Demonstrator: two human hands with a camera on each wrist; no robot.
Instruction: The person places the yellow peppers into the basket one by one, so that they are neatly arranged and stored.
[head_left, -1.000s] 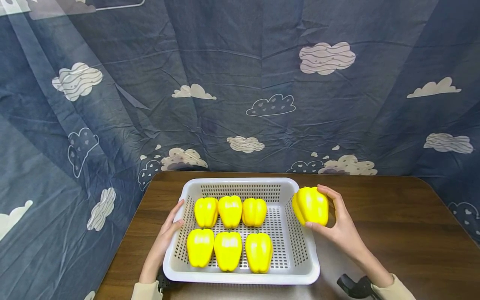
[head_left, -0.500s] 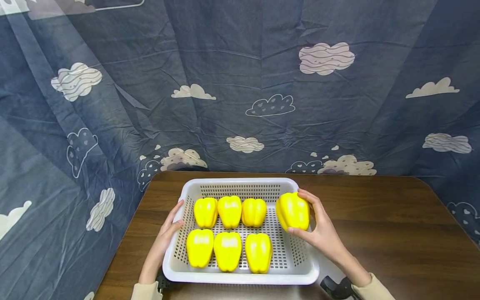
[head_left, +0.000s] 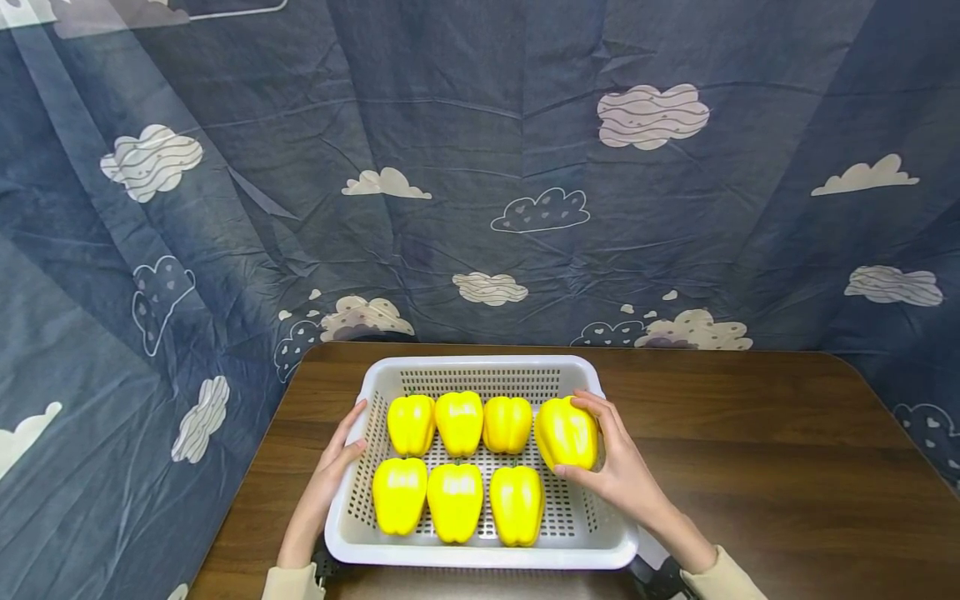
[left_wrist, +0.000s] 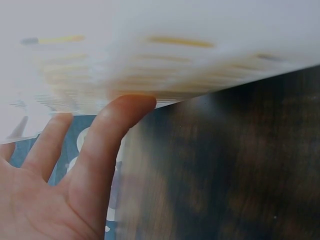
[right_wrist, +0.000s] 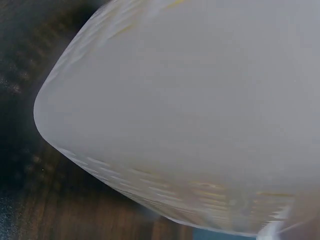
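Note:
A white plastic basket point(head_left: 480, 557) with slotted walls stands on the table. Inside, yellow bell peppers point(head_left: 459, 502) lie in two rows. My right hand point(head_left: 621, 467) holds another yellow bell pepper point(head_left: 567, 433) between thumb and fingers at the basket's right end, beside the back row. Whether that pepper touches the basket floor I cannot tell. At the left end, my left hand point(head_left: 330, 472) rests its fingertips and thumb on the outer wall; the left wrist view shows the extended thumb point(left_wrist: 107, 135) against it. Basket wall point(right_wrist: 175, 100) fills most of the right wrist view, hiding the right hand's grip.
The brown wooden table point(head_left: 757, 467) extends to the right of the basket and in a narrower strip to its left. Behind it hangs a dark blue curtain point(head_left: 450, 242) with cloud prints. A dark wrist device point(head_left: 660, 579) sits near the right sleeve.
My right hand has carried its bell pepper leftward and down, from over the basket's right rim to beside the back row. The left hand and the basket have stayed put.

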